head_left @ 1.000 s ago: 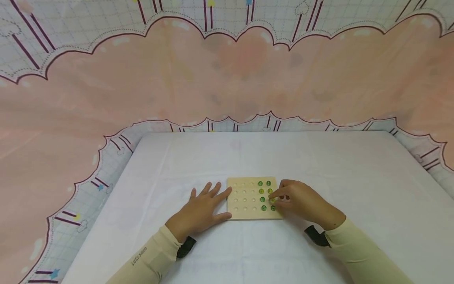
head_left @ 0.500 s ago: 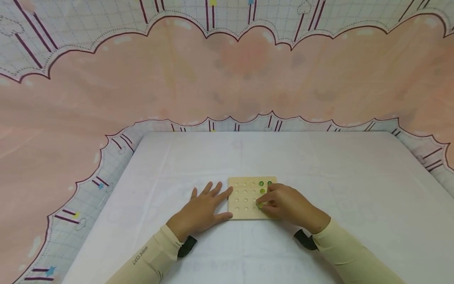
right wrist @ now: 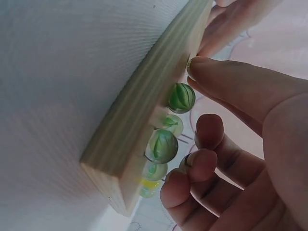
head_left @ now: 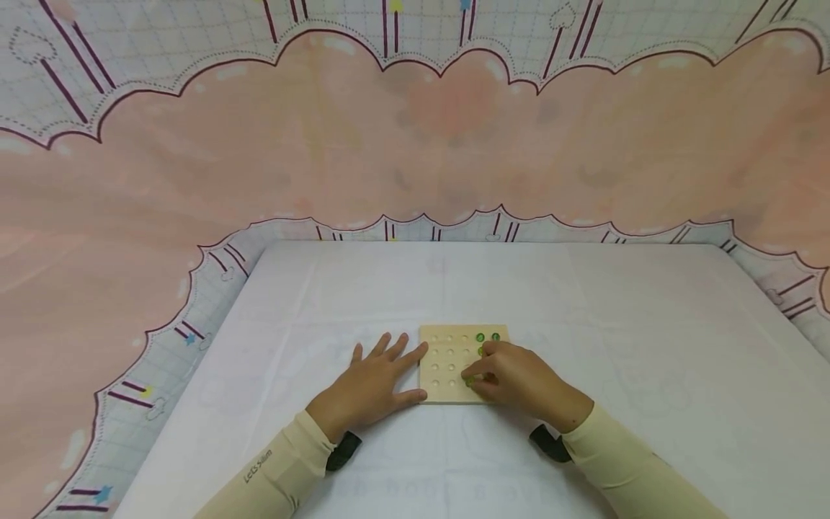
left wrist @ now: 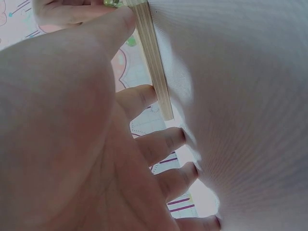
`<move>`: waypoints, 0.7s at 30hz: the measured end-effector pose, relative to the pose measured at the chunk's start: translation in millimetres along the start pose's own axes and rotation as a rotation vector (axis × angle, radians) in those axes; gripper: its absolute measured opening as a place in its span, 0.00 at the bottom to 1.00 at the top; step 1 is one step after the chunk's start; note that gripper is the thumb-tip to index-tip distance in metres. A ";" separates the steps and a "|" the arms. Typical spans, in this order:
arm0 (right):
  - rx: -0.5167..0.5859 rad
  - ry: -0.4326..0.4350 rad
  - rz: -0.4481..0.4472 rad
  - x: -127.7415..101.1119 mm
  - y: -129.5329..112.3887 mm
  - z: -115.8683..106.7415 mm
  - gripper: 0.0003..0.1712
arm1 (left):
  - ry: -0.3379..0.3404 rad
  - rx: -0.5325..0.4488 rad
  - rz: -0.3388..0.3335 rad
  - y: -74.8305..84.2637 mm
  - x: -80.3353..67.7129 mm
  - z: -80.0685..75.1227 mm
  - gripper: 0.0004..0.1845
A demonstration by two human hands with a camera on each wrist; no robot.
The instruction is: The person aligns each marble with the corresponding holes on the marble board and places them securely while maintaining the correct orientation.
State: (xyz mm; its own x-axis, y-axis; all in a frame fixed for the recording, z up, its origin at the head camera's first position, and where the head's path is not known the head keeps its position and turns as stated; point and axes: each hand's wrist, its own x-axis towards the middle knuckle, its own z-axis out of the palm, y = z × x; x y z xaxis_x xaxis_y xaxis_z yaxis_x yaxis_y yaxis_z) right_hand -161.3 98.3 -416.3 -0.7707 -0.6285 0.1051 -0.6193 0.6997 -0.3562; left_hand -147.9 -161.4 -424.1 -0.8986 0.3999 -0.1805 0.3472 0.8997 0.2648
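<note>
A square wooden board (head_left: 447,360) with rows of round holes lies on the white table. Two green marbles (head_left: 480,337) show in its far right holes; the right hand covers the others. My right hand (head_left: 471,379) lies over the board's right half and pinches a small green marble (right wrist: 189,63) between thumb (right wrist: 231,82) and forefinger, low over the near holes. Several seated marbles (right wrist: 181,97) stand beside that hand. My left hand (head_left: 410,372) rests flat on the table, fingers spread (left wrist: 163,144), thumb and forefinger touching the board's left edge (left wrist: 155,67).
A white cloth covers the table (head_left: 616,324). A pink and grid-patterned backdrop (head_left: 415,144) rises behind it and wraps the left and right sides. Table edges run at far back, left and right.
My right hand has moved left across the board, from the right-hand column toward the middle near holes, with a marble in its fingertips. The left hand has stayed put.
</note>
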 end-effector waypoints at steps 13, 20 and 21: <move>-0.032 -0.006 0.014 -1.0 -2.4 2.7 0.10 | -0.001 -0.001 -0.004 -0.1 -0.1 1.0 0.41; -0.033 0.000 0.009 -1.0 -0.9 4.4 0.10 | -0.001 0.002 -0.003 0.0 0.0 1.0 0.41; -0.035 0.004 0.004 -1.0 -0.5 4.8 0.10 | -0.004 0.001 -0.005 0.0 0.0 1.0 0.41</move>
State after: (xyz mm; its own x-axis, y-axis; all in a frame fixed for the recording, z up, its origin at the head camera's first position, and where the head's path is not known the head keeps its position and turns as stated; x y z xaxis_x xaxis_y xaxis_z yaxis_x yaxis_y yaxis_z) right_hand -159.5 97.0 -420.7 -0.7739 -0.6241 0.1074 -0.6208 0.7140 -0.3239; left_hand -147.7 -161.2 -425.0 -0.8994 0.3959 -0.1854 0.3428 0.9018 0.2631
